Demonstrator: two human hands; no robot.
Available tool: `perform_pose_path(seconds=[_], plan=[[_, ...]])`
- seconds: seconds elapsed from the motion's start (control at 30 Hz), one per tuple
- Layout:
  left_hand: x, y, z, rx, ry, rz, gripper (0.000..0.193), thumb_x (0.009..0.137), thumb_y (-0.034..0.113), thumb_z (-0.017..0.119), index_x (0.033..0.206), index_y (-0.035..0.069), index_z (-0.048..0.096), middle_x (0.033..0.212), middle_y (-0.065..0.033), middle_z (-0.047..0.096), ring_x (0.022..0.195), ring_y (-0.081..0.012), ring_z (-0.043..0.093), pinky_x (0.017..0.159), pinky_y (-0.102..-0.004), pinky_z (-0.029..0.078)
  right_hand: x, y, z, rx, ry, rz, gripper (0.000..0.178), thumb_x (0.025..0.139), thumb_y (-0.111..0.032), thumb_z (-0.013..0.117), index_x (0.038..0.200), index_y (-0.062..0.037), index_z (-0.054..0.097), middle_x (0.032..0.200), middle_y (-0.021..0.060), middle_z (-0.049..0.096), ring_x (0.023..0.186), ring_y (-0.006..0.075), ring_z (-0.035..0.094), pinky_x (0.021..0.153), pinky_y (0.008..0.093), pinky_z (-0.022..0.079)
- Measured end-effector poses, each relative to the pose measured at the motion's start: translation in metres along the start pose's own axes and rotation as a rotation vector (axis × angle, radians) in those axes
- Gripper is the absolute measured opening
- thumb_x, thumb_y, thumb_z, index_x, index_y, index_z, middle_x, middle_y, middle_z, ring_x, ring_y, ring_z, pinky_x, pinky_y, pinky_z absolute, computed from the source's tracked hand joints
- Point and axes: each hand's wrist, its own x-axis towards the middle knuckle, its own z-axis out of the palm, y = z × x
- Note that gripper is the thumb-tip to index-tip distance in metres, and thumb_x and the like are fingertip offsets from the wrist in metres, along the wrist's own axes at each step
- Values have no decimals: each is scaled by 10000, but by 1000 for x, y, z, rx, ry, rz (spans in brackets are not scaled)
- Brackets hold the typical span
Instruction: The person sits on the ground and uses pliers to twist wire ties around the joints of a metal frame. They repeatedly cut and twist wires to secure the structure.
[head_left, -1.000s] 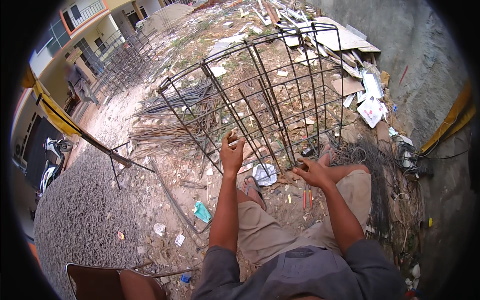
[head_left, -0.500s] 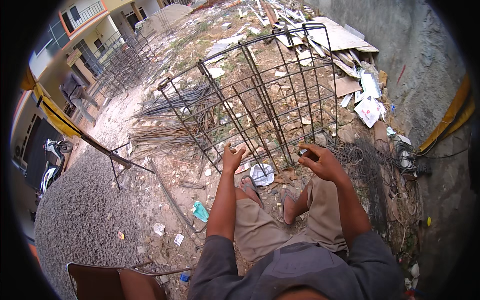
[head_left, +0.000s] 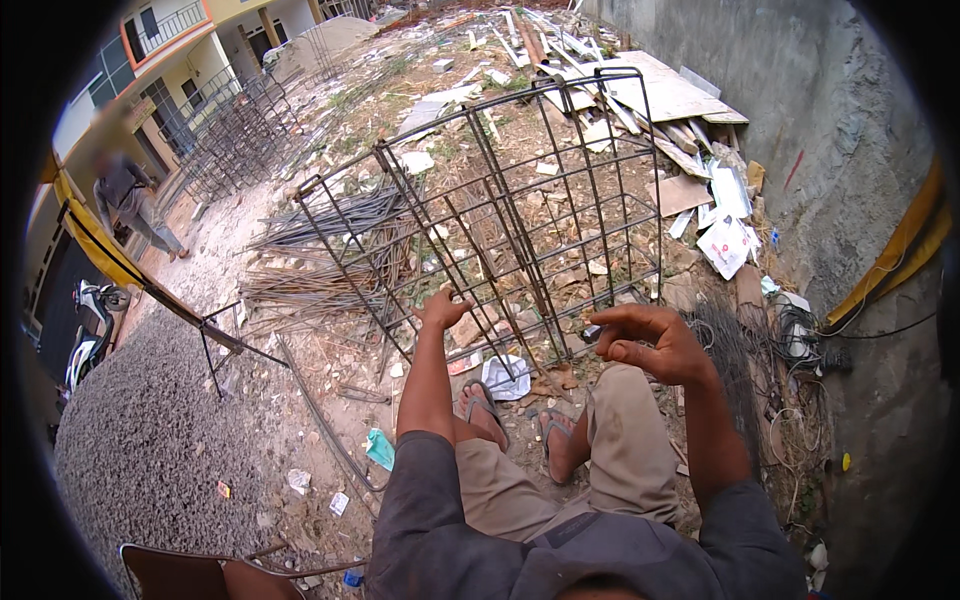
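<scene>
A cage of dark steel bars (head_left: 517, 235), tied into a grid, stands upright on the ground in front of me, slightly tilted. My left hand (head_left: 443, 309) is at its lower left part, thumb and fingers apart; whether it touches a bar I cannot tell. At the lower right side, my right hand (head_left: 655, 343) hovers with curved fingers and the thumb held away from them. No held thing shows in either hand. A small dark patch near the right fingertips is too small to name. My sandalled feet (head_left: 482, 412) are below the cage.
Loose steel rods (head_left: 320, 280) lie behind the cage at left. A gravel heap (head_left: 160, 430) and a bent bar (head_left: 325, 425) are nearer left. Boards and scraps (head_left: 670, 90) lie along the concrete wall (head_left: 800, 130). A person (head_left: 130, 200) walks at far left, near a motorbike (head_left: 95, 325).
My left hand has moved a little left and its fingers have spread. My right hand has lowered slightly, its thumb further from the fingers. The view has shifted; the person at left has stepped along.
</scene>
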Motion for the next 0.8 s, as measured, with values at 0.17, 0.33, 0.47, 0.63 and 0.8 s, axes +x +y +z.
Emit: perform_pose_path(seconds=[0.17, 0.33, 0.47, 0.63, 0.8], plan=[[-29, 18, 42, 132, 346, 126, 669, 821, 532, 682, 1348, 139, 563, 1323, -127, 585, 1361, -302, 406, 1174, -632, 113, 36, -74, -53, 841, 1, -497, 971, 848, -572, 674, 1475, 28, 238, 1345, 198, 371, 1255, 310, 375, 1060, 431, 260], [-26, 32, 21, 127, 282, 64, 640, 828, 535, 684, 1309, 122, 597, 1297, -133, 602, 1296, -314, 482, 1168, -597, 166, 99, -126, -94, 605, -254, -995, 1097, 852, -642, 616, 1553, 22, 95, 1541, 138, 384, 1459, 232, 319, 1243, 489, 74], [-20, 25, 18, 164, 275, 83, 652, 811, 560, 690, 1270, 102, 628, 1184, -149, 670, 1203, -333, 557, 1114, -568, 254, 132, -94, -96, 499, -164, -809, 914, 963, -582, 504, 1504, 95, 213, 1041, 127, 684, 980, 235, 653, 1145, 460, 309], [-4, 21, -17, 105, -28, 167, 716, 793, 573, 705, 1306, 87, 592, 1185, -180, 683, 1133, -364, 628, 977, -462, 468, 182, 55, -36, 202, 309, -437, 455, 998, -307, 587, 1207, 97, 598, 812, 124, 696, 721, 166, 685, 695, 293, 548], [12, -7, -60, -128, -150, 330, 798, 822, 492, 746, 1372, -34, 504, 1271, -264, 616, 1185, -374, 608, 980, -419, 492, 255, 149, 4, 126, 232, -41, 227, 957, -149, 654, 1102, 24, 670, 813, 67, 686, 727, 110, 671, 654, 245, 532]])
